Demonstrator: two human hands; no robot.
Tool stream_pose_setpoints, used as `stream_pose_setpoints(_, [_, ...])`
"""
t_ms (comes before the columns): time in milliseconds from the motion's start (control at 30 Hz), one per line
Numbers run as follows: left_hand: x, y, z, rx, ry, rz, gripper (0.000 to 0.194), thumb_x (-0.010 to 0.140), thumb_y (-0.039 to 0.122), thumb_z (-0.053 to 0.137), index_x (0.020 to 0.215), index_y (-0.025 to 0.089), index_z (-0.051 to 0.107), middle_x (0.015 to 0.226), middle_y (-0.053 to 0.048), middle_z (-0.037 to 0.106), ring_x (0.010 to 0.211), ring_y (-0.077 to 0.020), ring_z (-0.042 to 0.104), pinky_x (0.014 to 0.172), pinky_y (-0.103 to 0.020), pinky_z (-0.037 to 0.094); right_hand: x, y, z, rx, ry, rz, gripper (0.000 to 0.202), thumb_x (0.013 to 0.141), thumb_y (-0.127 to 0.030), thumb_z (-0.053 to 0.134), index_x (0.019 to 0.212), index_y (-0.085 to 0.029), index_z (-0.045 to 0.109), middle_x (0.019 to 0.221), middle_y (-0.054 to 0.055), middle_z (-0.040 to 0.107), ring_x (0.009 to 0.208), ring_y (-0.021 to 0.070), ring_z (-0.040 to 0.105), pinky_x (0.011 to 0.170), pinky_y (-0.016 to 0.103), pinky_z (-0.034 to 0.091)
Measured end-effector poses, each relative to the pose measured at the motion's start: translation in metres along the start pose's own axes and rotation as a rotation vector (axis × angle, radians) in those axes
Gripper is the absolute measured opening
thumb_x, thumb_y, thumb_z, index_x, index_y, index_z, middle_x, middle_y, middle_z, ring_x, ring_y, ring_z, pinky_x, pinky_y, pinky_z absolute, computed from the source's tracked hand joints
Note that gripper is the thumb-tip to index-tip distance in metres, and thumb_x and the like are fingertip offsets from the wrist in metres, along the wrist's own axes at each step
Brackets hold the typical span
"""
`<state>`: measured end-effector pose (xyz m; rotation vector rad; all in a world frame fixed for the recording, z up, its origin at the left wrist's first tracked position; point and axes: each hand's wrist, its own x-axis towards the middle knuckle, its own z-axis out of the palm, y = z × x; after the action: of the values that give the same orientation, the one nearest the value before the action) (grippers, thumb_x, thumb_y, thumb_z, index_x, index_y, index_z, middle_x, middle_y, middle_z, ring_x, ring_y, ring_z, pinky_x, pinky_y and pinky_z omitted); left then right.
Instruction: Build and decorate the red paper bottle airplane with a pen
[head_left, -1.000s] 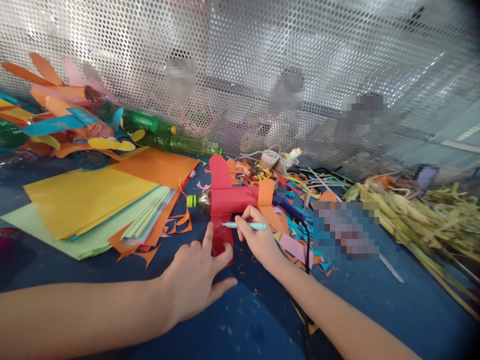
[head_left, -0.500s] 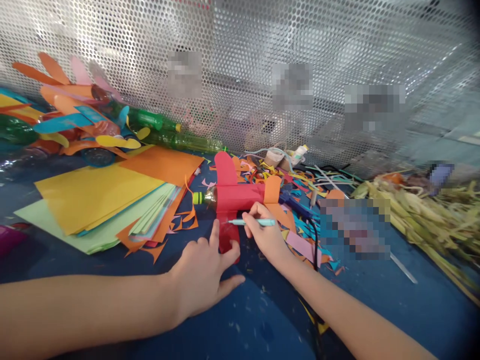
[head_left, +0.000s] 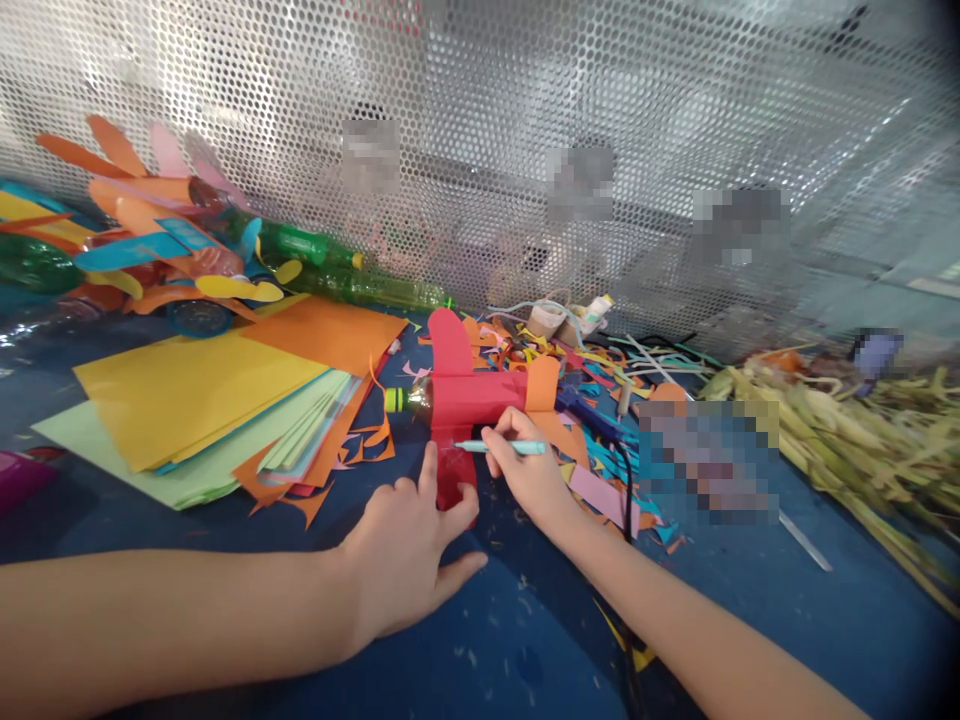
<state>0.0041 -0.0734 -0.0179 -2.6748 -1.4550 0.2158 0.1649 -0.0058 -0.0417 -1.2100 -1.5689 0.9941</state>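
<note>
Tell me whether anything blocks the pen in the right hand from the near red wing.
Nothing visible does: the pen in the right hand has its tip at the near red wing. The left hand covers parts of the wing's left edge and near end, leaving the spot by the tip uncovered.

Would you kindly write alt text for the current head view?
The right hand holds a light-blue pen at the near red wing of a paper-wrapped bottle; the left hand touches that wing. Coloured paper sheets lie left of the bottle.
</note>
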Motion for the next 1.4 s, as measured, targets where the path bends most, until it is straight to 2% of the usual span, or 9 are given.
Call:
stream_pose_setpoints(333, [-0.002,-0.001,-0.002,-0.013,-0.007,-0.004,0.055,0.090,0.058,0.030,0.134,0.028,0.044,0.140,-0.026,0.041,0.074,-0.0318,0.064,0.056,-0.041,0.049,-0.001,0.000,0.000,-0.001,-0.002,-0.018,0.026,0.087,-0.028,0.051,0.066,-0.022,0.038,0.044,-0.009,0.046,0.041,0.0095,0.039,0.047,0.023,0.031])
stream_pose_setpoints(733, [-0.001,-0.001,0.004,0.001,0.044,0.012,0.055,0.090,0.059,0.029,0.132,0.027,0.045,0.139,-0.029,0.039,0.070,-0.0311,0.064,0.054,-0.040,0.048,-0.001,0.002,0.000,-0.010,0.013,0.003,0.026,0.087,-0.029,0.051,0.065,-0.023,0.038,0.042,-0.009,0.045,0.041,0.0097,0.039,0.047,0.023,0.032])
stream_pose_setpoints(1100, [0.000,0.002,0.008,-0.020,0.014,-0.017,0.056,0.089,0.060,0.033,0.133,0.028,0.045,0.138,-0.027,0.042,0.073,-0.0315,0.063,0.057,-0.041,0.047,-0.003,-0.003,0.000,-0.002,-0.006,0.036,0.027,0.087,-0.030,0.050,0.065,-0.023,0.037,0.044,-0.009,0.044,0.041,0.0096,0.039,0.046,0.023,0.030])
stream_pose_setpoints(1400, [-0.002,0.004,0.009,-0.031,0.017,-0.042,0.059,0.088,0.063,0.033,0.134,0.028,0.044,0.143,-0.026,0.036,0.075,-0.0301,0.062,0.060,-0.039,0.046,-0.003,0.002,0.000,0.021,-0.002,0.017,0.027,0.087,-0.033,0.051,0.066,-0.023,0.036,0.044,-0.009,0.044,0.041,0.0098,0.040,0.046,0.023,0.031])
